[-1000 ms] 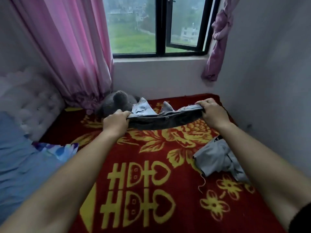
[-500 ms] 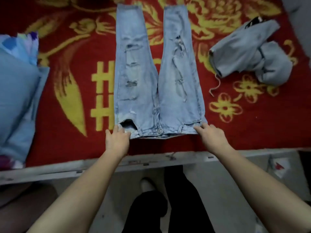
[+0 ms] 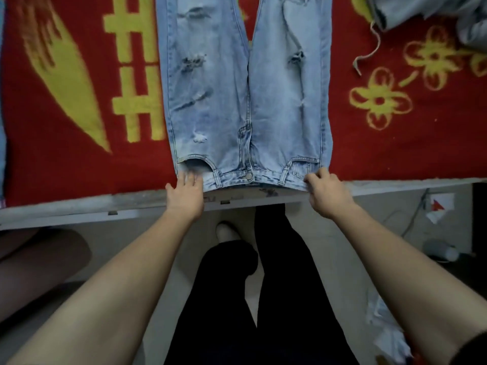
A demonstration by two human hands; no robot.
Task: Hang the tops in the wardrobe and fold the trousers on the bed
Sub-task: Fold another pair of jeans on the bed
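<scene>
Ripped light-blue jeans (image 3: pixel 245 101) are laid flat on the red blanket (image 3: pixel 79 154), waistband at the edge of the bed (image 3: pixel 79 209). One corner is pressed under the left hand (image 3: pixel 185 192), its grip flat; the other is pinched by the right hand (image 3: pixel 325 192).

Bare blanket (image 3: pixel 39 154) flanks the jeans (image 3: pixel 224 114); grey garment (image 3: pixel 421 6) crowds far right.

head view, single: worn camera, wide-angle, looking steeply down from standing height over the bed (image 3: pixel 79 164) edge; near, forearms fill the lower frame; floor (image 3: pixel 369 233) below, blanket above. no second view to share.
</scene>
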